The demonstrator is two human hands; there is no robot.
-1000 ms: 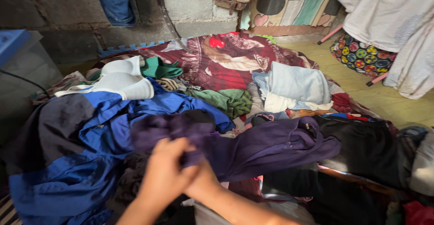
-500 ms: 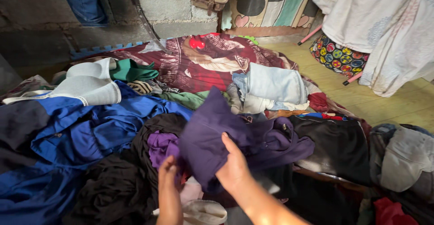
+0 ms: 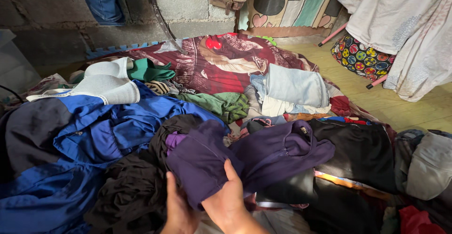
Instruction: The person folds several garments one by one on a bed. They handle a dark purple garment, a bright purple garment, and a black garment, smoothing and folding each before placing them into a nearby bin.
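Both my hands grip a dark purple garment (image 3: 207,158) low in the middle of the view. My left hand (image 3: 178,209) holds its lower edge from beneath. My right hand (image 3: 229,200) pinches the folded part with the thumb on top. The rest of the purple garment (image 3: 282,151) trails to the right over the pile. A black garment (image 3: 136,187) lies just left of my hands, with a bright purple cloth (image 3: 174,140) peeking from it.
A big blue garment (image 3: 94,135) lies at left, white and green clothes (image 3: 117,76) behind it. Folded light blue cloth (image 3: 294,86) sits on a dark red patterned blanket (image 3: 226,60). Black clothing (image 3: 362,154) lies at right. White sheets (image 3: 405,31) hang at far right by a block wall.
The raised purple fold has come down and been pressed flatter between my hands. My hands moved lower in view and closer together.
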